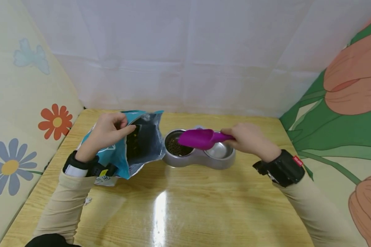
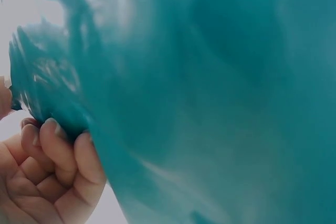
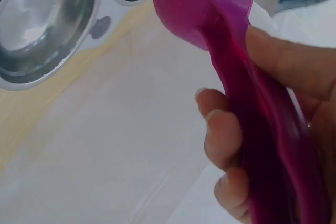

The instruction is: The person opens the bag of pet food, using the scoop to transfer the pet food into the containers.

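A white cloth backdrop [image 1: 185, 51] stands at the far side of a glossy wood-grain desk [image 1: 210, 202], with one flower-printed panel [image 1: 15, 99] on the left and another printed panel [image 1: 343, 89] on the right. Over the middle of the desk is a purple plastic scoop [image 1: 199, 138], its tip above the left bowl of a grey double-bowl stand; whether it carries anything cannot be told. The right hand [image 1: 248, 139] has its grip clamped on the scoop's handle, fingers and thumb wrapped round. The scoop looks light, stiff and smooth, perhaps a little slippery; the ridged handle seems the place to hold it, well behind the scoop's head.

Under it, the stand [image 1: 194, 160] carries two steel bowls: the left holds small brown pellets [image 1: 174, 147], the right shows shiny metal. Just left stands a blue foil bag [image 1: 120, 163], mouth gaping towards the right. The left hand [image 1: 108, 132] pinches the bag's rim, its grip closed on the film. The bag looks soft and crinkly, likely to sag unless held by that edge.

Counted: one scoop, one bag, one stand, two bowls, two hands.
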{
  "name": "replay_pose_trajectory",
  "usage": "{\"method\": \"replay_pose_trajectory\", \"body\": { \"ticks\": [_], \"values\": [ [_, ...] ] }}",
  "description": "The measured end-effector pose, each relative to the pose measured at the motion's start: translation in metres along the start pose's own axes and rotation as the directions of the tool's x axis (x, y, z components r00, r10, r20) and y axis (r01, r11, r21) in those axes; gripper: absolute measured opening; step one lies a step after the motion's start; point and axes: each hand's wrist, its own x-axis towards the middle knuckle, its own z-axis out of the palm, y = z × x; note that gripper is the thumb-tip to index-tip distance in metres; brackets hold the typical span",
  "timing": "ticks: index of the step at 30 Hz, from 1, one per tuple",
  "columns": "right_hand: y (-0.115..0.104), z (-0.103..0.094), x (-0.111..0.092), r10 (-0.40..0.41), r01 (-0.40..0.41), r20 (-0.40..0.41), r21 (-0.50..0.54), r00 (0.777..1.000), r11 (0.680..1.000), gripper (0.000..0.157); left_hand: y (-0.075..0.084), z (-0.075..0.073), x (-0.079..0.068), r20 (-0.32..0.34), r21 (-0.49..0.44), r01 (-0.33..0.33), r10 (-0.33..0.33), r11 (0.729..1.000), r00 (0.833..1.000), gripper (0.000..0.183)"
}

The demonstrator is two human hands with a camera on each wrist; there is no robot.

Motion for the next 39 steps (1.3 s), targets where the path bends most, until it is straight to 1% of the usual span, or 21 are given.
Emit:
{"method": "replay_pose_trajectory", "body": {
  "ticks": [4, 10, 15, 19, 24, 29, 33, 37, 39],
  "values": [
    [0.001, -0.003, -0.007, 0.003, -0.002, -0.017, 0.038, 1.000, 0.999, 0.022, -0.001, 0.000, 0.000, 0.001, -0.001, 0.010, -0.010, 1.000, 1.000, 0.037],
    [-0.003, -0.012, -0.015, -0.027, 0.031, -0.041, 0.104, 0.999, 0.994, 0.028, -0.002, 0.001, 0.000, 0.000, 0.007, 0.012, -0.012, 1.000, 1.000, 0.036],
    [-0.011, -0.022, -0.018, -0.019, 0.024, -0.038, 0.128, 0.999, 0.991, 0.026, -0.002, 0.001, 0.000, -0.002, 0.008, 0.014, -0.014, 1.000, 1.000, 0.036],
    [-0.017, -0.026, -0.018, -0.029, 0.034, -0.042, 0.117, 0.999, 0.993, 0.021, -0.003, 0.001, 0.000, -0.004, 0.007, 0.010, -0.010, 1.000, 1.000, 0.036],
    [-0.023, -0.029, -0.018, -0.036, 0.043, -0.063, 0.110, 0.997, 0.993, 0.019, -0.003, 0.002, 0.001, -0.006, 0.004, 0.009, -0.009, 1.000, 1.000, 0.036],
    [-0.027, -0.028, -0.014, -0.067, 0.077, -0.087, 0.115, 0.994, 0.990, 0.020, -0.003, 0.002, 0.001, -0.001, 0.003, 0.014, -0.014, 1.000, 1.000, 0.036],
    [-0.033, -0.025, -0.005, -0.083, 0.090, -0.067, 0.112, 0.994, 0.990, 0.020, -0.005, 0.002, 0.002, -0.002, 0.001, 0.004, -0.004, 1.000, 1.000, 0.037],
    [-0.047, -0.022, 0.009, -0.106, 0.110, -0.056, 0.077, 0.993, 0.991, 0.021, -0.006, 0.003, 0.002, -0.003, -0.003, 0.001, -0.001, 1.000, 1.000, 0.037],
    [-0.056, -0.021, 0.017, -0.132, 0.135, -0.060, 0.037, 0.989, 0.990, 0.025, -0.006, 0.003, 0.002, -0.001, -0.001, 0.006, -0.006, 1.000, 1.000, 0.037]
  ]
}}
